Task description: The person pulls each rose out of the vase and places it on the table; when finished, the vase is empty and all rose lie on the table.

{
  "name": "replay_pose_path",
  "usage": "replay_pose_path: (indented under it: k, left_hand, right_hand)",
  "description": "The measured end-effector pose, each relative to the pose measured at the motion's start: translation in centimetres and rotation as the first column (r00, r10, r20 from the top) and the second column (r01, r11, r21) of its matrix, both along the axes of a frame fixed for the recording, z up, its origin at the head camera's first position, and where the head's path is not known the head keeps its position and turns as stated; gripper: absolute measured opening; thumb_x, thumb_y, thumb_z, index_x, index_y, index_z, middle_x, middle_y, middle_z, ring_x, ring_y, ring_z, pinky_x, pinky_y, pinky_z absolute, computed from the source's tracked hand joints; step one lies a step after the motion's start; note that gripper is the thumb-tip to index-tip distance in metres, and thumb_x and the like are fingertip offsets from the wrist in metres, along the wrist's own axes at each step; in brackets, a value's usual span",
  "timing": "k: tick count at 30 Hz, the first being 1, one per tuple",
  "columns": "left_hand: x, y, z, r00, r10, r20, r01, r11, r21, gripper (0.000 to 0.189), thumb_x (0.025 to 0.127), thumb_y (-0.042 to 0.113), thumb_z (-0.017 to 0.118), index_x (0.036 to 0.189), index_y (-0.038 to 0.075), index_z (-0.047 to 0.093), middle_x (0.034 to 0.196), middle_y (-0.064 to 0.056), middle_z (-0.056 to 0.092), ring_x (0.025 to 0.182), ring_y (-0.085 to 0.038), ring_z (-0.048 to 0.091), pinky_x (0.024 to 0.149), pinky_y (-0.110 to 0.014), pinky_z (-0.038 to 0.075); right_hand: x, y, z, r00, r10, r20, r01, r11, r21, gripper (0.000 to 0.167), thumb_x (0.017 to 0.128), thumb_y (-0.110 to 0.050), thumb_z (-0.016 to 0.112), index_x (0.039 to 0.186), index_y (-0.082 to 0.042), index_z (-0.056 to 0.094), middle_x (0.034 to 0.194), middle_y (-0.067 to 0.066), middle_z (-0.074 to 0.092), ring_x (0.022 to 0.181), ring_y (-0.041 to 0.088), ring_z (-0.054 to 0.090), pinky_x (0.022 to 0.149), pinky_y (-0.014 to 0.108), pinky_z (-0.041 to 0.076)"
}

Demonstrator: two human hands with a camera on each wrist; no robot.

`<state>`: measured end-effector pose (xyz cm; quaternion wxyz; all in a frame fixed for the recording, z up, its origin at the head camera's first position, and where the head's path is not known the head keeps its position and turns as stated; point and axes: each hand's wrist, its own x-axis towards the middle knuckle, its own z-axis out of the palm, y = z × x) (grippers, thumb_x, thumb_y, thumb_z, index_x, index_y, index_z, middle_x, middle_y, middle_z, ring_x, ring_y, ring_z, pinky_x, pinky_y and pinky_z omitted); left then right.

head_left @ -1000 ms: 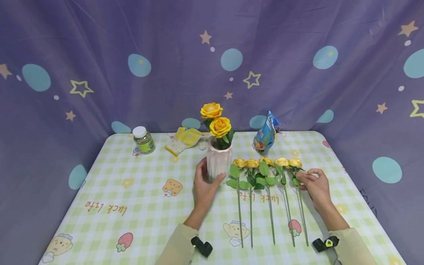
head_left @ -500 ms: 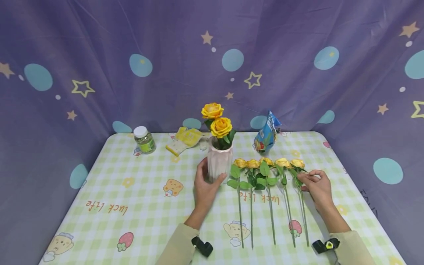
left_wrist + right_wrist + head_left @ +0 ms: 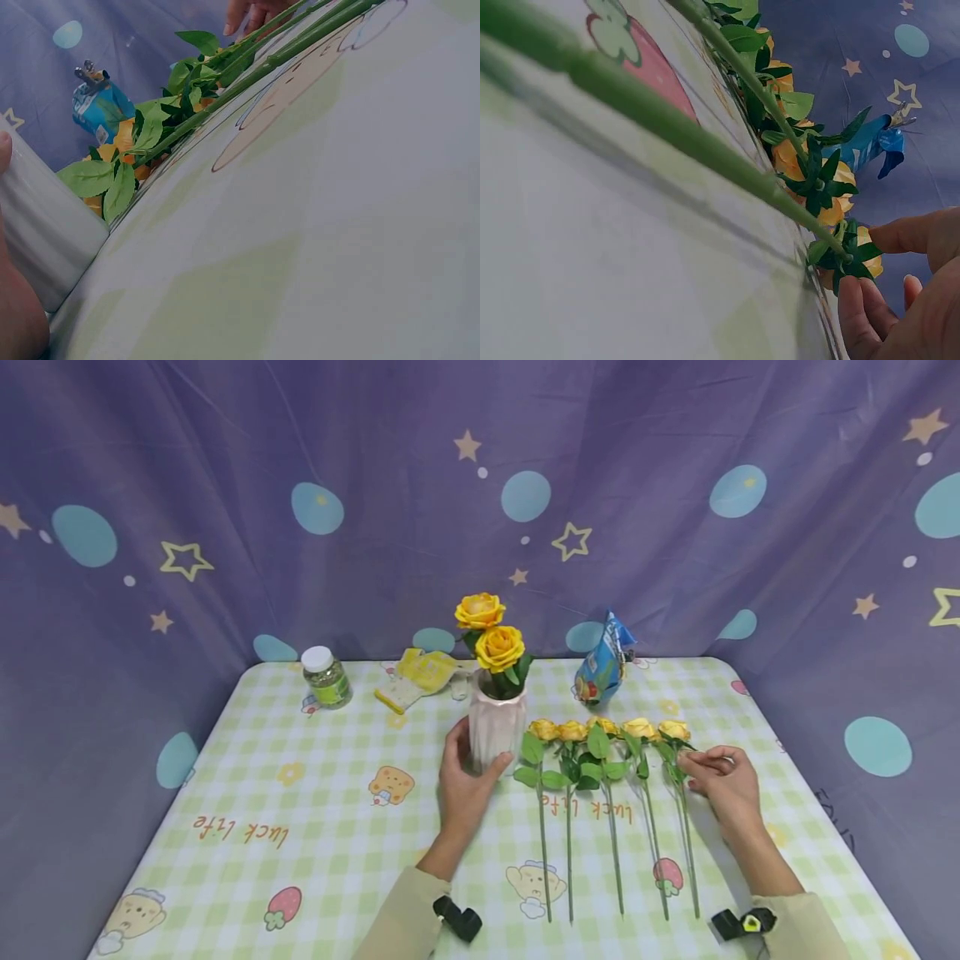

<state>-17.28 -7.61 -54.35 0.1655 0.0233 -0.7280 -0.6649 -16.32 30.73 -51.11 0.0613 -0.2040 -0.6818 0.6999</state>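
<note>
The left hand (image 3: 461, 785) grips a pale vase (image 3: 497, 739), upright with 2 yellow roses (image 3: 499, 647) in it. The right hand (image 3: 723, 785) has its fingertips narrowly spaced at the leaves of the nearest loose rose (image 3: 673, 730), lying on the surface (image 3: 337, 877); whether they pinch it, I cannot tell. Between the 2 hands lie 4 more roses (image 3: 640, 727), with a blue bag (image 3: 600, 668) beyond.

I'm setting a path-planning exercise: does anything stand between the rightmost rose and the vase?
Yes: four other roses lie in a row between the rightmost rose and the vase, all lower than its rim.
</note>
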Motion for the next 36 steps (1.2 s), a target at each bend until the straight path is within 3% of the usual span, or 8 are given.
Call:
replay_pose_path:
  k: [8, 13, 16, 19, 25, 36]
  left_hand:
    - [0.1, 0.0, 0.0, 1.0, 0.0, 0.004, 0.0, 1.0, 0.004, 0.083, 0.089, 0.026, 0.096, 0.16, 0.016, 0.053, 0.161, -0.007, 0.059, 0.148, -0.03, 0.056, 0.128, -0.055, 0.039]
    - [0.0, 0.0, -0.2, 1.0, 0.002, 0.012, -0.002, 1.0, -0.004, 0.085, 0.089, 0.026, 0.096, 0.16, 0.015, 0.052, 0.161, -0.006, 0.059, 0.148, -0.029, 0.056, 0.128, -0.053, 0.039]
    - [0.0, 0.0, -0.2, 1.0, 0.003, 0.014, -0.003, 1.0, -0.005, 0.086, 0.088, 0.027, 0.096, 0.161, 0.016, 0.052, 0.161, -0.006, 0.059, 0.149, -0.028, 0.056, 0.128, -0.052, 0.039]
    - [0.0, -0.1, -0.3, 1.0, 0.003, 0.005, -0.003, 1.0, -0.006, 0.086, 0.088, 0.027, 0.096, 0.16, 0.015, 0.052, 0.161, -0.007, 0.059, 0.148, -0.029, 0.056, 0.127, -0.053, 0.04]
    - [0.0, 0.0, -0.2, 1.0, 0.004, 0.003, -0.004, 1.0, -0.005, 0.085, 0.089, 0.026, 0.096, 0.16, 0.014, 0.052, 0.161, -0.007, 0.059, 0.149, -0.029, 0.056, 0.128, -0.052, 0.039]
    - [0.0, 0.0, 0.1, 1.0, -0.001, -0.014, 0.001, 1.0, 0.002, 0.083, 0.089, 0.026, 0.096, 0.16, 0.015, 0.053, 0.161, -0.007, 0.06, 0.149, -0.03, 0.056, 0.128, -0.055, 0.04]
  right_hand:
    - [0.3, -0.3, 0.4, 0.993, -0.096, -0.075, 0.1, 0.994, 0.051, 0.041, 0.095, 0.002, 0.085, 0.114, -0.008, 0.049, 0.095, -0.011, 0.073, 0.087, 0.004, 0.066, 0.067, 0.016, 0.059]
    - [0.2, -0.8, 0.7, 0.975, -0.18, -0.132, 0.191, 0.979, 0.07, 0.041, 0.092, 0.006, 0.086, 0.112, -0.009, 0.054, 0.101, -0.009, 0.07, 0.096, 0.008, 0.063, 0.07, 0.011, 0.056]
    - [0.2, -1.4, 1.0, 0.957, -0.199, -0.211, 0.217, 0.974, 0.069, 0.038, 0.091, 0.009, 0.084, 0.11, -0.008, 0.056, 0.1, -0.009, 0.072, 0.097, 0.009, 0.065, 0.071, 0.011, 0.056]
    - [0.3, -2.2, 1.6, 0.923, -0.208, -0.322, 0.237, 0.97, 0.053, 0.036, 0.09, 0.013, 0.082, 0.107, -0.008, 0.058, 0.098, -0.008, 0.074, 0.095, 0.009, 0.067, 0.073, 0.01, 0.056]
    - [0.9, -4.6, 3.7, 0.835, -0.184, -0.518, 0.225, 0.974, 0.017, 0.036, 0.089, 0.021, 0.079, 0.105, -0.005, 0.059, 0.099, 0.003, 0.075, 0.094, 0.017, 0.068, 0.074, 0.015, 0.057]
    - [1.6, -7.9, 6.3, 0.698, -0.065, -0.713, 0.075, 0.997, -0.017, 0.032, 0.089, 0.025, 0.074, 0.107, 0.006, 0.058, 0.103, 0.011, 0.074, 0.094, 0.021, 0.068, 0.078, 0.02, 0.059]
